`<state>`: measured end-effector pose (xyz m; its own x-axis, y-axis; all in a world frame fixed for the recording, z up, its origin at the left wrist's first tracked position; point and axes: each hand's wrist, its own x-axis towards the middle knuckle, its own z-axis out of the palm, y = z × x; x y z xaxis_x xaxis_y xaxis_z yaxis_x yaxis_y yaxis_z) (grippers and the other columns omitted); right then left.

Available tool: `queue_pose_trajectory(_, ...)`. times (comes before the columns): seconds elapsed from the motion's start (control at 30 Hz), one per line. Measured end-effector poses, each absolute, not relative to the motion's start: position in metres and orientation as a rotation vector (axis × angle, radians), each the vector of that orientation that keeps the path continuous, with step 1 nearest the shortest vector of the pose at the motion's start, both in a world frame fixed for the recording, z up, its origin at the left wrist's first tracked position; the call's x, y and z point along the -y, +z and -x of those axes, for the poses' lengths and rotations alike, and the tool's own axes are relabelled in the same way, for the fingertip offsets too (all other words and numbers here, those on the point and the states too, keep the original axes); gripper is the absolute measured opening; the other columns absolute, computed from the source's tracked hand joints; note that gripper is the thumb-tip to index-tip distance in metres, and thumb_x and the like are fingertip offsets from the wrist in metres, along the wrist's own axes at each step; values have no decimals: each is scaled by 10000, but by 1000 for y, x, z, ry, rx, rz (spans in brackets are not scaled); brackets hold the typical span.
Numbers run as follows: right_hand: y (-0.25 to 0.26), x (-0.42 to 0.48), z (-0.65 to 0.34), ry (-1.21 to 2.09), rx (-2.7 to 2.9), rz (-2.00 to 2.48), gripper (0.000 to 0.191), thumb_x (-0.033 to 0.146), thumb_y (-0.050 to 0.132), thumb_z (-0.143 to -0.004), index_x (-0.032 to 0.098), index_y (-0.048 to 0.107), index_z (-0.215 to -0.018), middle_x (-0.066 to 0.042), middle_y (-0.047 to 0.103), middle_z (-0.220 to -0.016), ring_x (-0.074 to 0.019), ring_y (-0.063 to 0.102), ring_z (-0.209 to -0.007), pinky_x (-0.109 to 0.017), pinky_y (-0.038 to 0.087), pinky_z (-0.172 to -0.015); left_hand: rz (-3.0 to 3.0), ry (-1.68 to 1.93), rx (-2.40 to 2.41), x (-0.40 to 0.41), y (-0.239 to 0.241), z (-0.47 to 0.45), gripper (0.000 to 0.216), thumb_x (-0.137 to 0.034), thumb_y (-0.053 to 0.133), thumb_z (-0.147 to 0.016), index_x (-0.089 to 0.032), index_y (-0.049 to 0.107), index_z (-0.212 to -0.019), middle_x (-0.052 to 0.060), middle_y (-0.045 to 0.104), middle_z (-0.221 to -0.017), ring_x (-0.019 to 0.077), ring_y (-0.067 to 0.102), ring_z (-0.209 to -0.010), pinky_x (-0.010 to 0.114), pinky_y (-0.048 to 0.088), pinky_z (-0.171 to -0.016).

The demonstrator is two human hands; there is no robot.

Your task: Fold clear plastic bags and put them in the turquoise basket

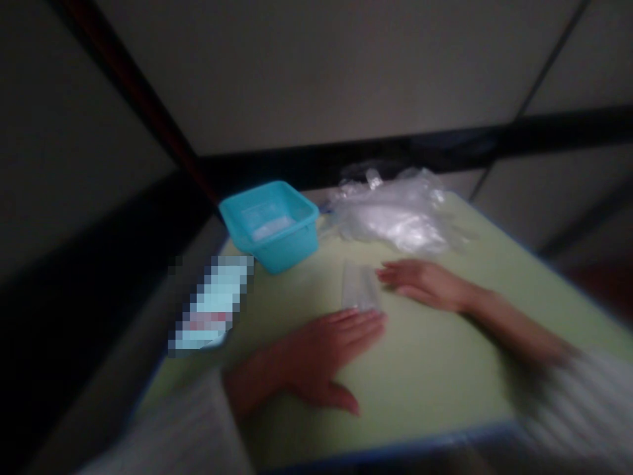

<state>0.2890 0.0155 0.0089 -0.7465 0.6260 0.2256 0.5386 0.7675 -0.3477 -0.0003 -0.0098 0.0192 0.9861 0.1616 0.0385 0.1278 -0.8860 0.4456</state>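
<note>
A small clear plastic packet (pixel 360 285) lies flat on the pale green table (pixel 435 369). My left hand (pixel 324 356) rests palm down just below it, fingers stretched out and together, the fingertips at the packet's lower edge. From the right, my right hand (pixel 425 284) lies flat with its fingers extended, and its fingertips touch the packet's right side. Neither hand grips anything. The picture is dim and blurred.
A turquoise plastic tub (pixel 271 224) stands at the table's far left. A heap of crumpled clear plastic bags (pixel 395 214) lies at the far middle. A pixelated light-blue patch (pixel 212 303) covers the left edge. Walls rise behind the table.
</note>
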Motion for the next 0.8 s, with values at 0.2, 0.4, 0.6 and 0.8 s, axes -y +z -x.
queue_pose_trajectory(0.2,5,-17,-290,398,2588,890,344,334,396,-982,190,582,-1232,-80,581,-1316,-248,455,-1288,-474,399,-1042,-2666,126,-196,10,19,0,891,-660,471,-818,-118,199,-1470,165,211,-1532,294,217,-1415,441,171,-1164)
queue_pose_trajectory(0.4,3,-15,-288,417,2512,893,329,321,409,-979,193,590,-1222,-97,600,-1288,-232,503,-1245,-459,410,-1035,-2652,124,-210,9,19,-1,922,-671,486,-798,-91,208,-1459,196,220,-1523,312,227,-1409,460,181,-1157)
queue_pose_trajectory(0.6,14,-3,-281,267,2498,832,262,282,428,-969,173,630,-1098,-118,631,-1190,-211,589,-1089,-394,487,-919,-2628,116,-278,9,14,2,1009,-672,543,-759,-88,138,-1475,209,177,-1531,323,212,-1412,453,182,-1160)
queue_pose_trajectory(0.8,27,22,-261,5,2514,587,280,238,414,-975,140,640,-841,-70,615,-763,-166,537,-704,-297,426,-624,-2583,256,-303,7,11,4,1088,-652,575,-734,-109,10,-1489,197,126,-1548,335,205,-1412,443,244,-1139)
